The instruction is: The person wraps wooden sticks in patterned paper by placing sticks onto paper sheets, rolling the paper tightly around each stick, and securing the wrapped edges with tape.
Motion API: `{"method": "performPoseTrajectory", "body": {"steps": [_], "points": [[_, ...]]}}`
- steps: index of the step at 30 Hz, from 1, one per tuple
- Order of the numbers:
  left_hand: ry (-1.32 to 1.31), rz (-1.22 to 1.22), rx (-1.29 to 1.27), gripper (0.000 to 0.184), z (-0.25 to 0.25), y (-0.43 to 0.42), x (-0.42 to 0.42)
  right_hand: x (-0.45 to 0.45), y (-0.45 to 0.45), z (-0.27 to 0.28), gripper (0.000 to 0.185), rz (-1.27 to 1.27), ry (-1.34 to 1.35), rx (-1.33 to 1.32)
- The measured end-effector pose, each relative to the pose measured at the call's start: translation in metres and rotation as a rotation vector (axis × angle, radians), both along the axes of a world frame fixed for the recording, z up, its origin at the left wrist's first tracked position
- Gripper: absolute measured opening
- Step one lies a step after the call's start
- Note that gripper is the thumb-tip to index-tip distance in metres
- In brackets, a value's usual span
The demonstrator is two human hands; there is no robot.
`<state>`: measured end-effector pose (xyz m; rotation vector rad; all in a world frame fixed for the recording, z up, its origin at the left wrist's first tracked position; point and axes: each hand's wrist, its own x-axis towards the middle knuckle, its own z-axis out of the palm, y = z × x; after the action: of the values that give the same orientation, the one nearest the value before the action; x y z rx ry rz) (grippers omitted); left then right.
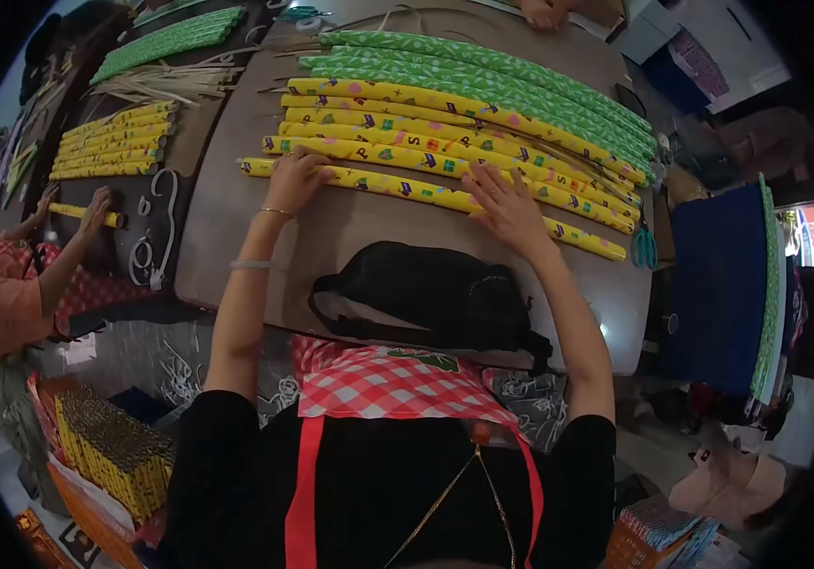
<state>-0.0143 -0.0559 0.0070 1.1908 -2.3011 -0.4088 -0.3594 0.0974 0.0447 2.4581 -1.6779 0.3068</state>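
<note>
A yellow printed wrapping paper roll (397, 185) lies crosswise in front of me on the brown table. My left hand (299, 178) rests over it near its left end, palm down, the fingers slightly bent and reaching past it. Farther along the same roll, my right hand (509, 207) lies flat with its fingers spread. Just beyond are several more yellow rolls (407, 137), side by side. Behind those are several green patterned rolls (483, 71). The undersides of both hands are hidden.
A black waist bag (426, 284) lies at the near table edge (227, 256). Teal scissors (645, 247) are at the right edge. On the left table, a co-worker's hands (94, 209) touch a short yellow roll. A crate of yellow rolls (113, 455) stands lower left.
</note>
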Motion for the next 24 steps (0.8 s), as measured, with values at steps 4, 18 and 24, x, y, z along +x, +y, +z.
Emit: {"method": "performPoseTrajectory", "body": {"steps": [4, 18, 24], "points": [[0.058, 0.026, 0.044, 0.022, 0.004, 0.003, 0.002, 0.009, -0.016, -0.015, 0.053, 0.180, 0.122, -0.017], [0.094, 0.033, 0.059, 0.023, -0.003, 0.001, 0.003, 0.045, -0.044, -0.012, 0.057, 0.371, 0.335, -0.087], [0.104, 0.063, 0.071, 0.022, -0.006, -0.001, 0.001, 0.074, -0.057, 0.001, 0.050, 0.319, 0.118, 0.067]]}}
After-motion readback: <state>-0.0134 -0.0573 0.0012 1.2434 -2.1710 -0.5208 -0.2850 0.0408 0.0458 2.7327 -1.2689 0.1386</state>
